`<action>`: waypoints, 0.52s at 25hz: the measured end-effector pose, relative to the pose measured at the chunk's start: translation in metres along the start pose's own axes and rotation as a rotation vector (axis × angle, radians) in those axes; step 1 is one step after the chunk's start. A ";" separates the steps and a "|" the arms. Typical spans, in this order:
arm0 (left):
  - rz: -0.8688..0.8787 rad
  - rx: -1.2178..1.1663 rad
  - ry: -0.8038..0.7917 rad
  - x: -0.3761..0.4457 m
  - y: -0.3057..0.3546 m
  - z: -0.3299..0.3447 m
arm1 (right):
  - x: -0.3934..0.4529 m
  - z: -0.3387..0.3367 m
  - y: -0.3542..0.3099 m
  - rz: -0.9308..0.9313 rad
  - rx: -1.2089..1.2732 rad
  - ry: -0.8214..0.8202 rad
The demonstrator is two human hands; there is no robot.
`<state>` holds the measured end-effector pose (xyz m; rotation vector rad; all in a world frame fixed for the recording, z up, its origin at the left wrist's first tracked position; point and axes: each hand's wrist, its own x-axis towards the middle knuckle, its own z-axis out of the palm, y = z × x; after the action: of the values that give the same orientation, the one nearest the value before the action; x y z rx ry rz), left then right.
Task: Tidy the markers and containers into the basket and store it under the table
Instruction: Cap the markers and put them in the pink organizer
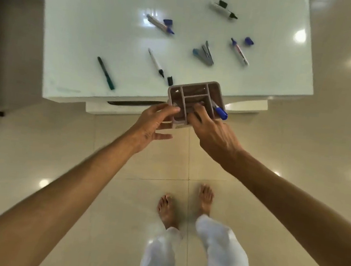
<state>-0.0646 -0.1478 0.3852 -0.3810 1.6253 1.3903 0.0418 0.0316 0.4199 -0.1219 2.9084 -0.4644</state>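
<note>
Both hands, left hand [156,122] and right hand [212,130], grip the divided basket [194,95] at the table's [84,24] near edge, a blue marker [220,112] sticking out; other markers lie scattered on top.

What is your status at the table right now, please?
Both hands, left and right, gripping the divided basket at the table edge. One blue marker in it. Uncapped markers, loose caps, stapler still on top.
</note>
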 end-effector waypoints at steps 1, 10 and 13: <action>0.008 -0.009 0.023 0.000 0.016 -0.011 | 0.014 -0.017 -0.005 -0.010 -0.001 0.002; 0.016 -0.004 0.357 0.048 0.126 -0.111 | 0.157 -0.092 0.058 0.264 0.172 0.320; 0.012 0.019 0.406 0.069 0.154 -0.132 | 0.215 -0.087 0.089 0.423 0.388 0.099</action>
<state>-0.2716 -0.1961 0.4139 -0.6771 1.9660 1.3664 -0.1905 0.1179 0.4353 0.5713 2.7546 -0.9528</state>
